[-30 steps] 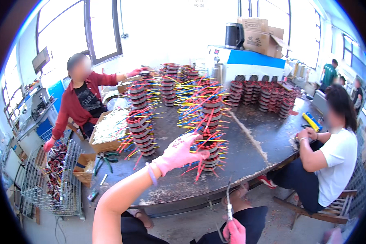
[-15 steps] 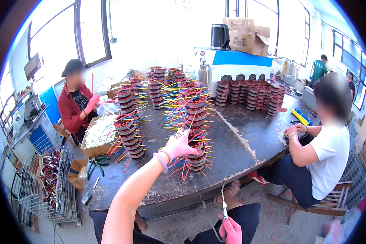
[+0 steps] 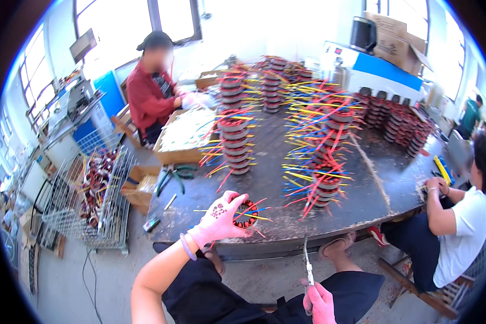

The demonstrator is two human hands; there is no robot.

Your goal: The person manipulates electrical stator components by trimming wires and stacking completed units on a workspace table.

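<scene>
In a pink glove, my left hand [image 3: 220, 220] grips a ring-shaped motor stator [image 3: 247, 214] above the table's near edge. Red windings line its inside, and red, blue and yellow wire ends stick out. Low in front of me, my right hand [image 3: 321, 305], also gloved in pink, is closed round a slim metal tool [image 3: 309, 268]. Its thin tip points up toward the table edge; I cannot make out its exact kind. Between and beyond my hands stand stacks of similar wired stators, the nearest a column [image 3: 326, 190] right of the held one.
The dark table [image 3: 275, 167] carries a box of white strips [image 3: 186, 135], green-handled pliers [image 3: 176, 174] and darker stator stacks [image 3: 407, 129]. A wire basket [image 3: 86, 202] stands left. One co-worker [image 3: 151, 92] sits at the far left, another [image 3: 459, 216] at the right.
My left hand has come away from the near stack, moving left and toward me with one stator in it. My right hand still holds the tool. The view has turned left.
</scene>
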